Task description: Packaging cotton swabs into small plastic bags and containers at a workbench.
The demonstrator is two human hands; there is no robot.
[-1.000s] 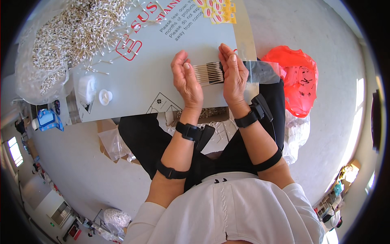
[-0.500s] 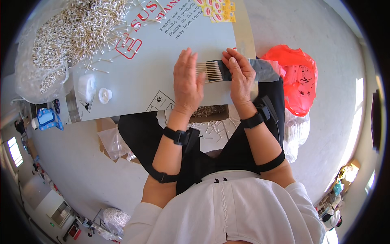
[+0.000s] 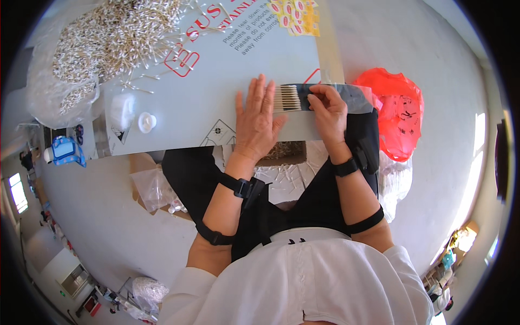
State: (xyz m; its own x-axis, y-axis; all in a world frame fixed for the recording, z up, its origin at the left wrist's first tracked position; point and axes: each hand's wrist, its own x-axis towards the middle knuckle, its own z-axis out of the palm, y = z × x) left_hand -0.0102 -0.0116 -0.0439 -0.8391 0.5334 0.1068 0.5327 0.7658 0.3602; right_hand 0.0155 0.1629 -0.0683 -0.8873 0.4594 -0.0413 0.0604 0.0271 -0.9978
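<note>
A row of cotton swabs (image 3: 287,98) lies side by side on the table, against a flat plastic bag (image 3: 353,95) that is dark at one end and see-through at the other. My left hand (image 3: 257,118) rests flat with fingers stretched out, its edge beside the left ends of the swabs. Over the bag's dark part, just right of the swabs, my right hand (image 3: 330,112) has thumb and fingertips pinched together at the bag. The exact grip is partly hidden by the fingers.
A large heap of loose cotton swabs (image 3: 116,40) spills from a clear bag at the far left. A small white cap (image 3: 146,122) and yellow labels (image 3: 295,16) lie on the sheet-covered table (image 3: 211,92). A red plastic bag (image 3: 398,116) hangs at the right; an open box (image 3: 281,154) sits below.
My left hand has turned palm down and flattened beside the swabs. The right hand's raised fingers have come down and closed over the bag. The view has shifted slightly.
</note>
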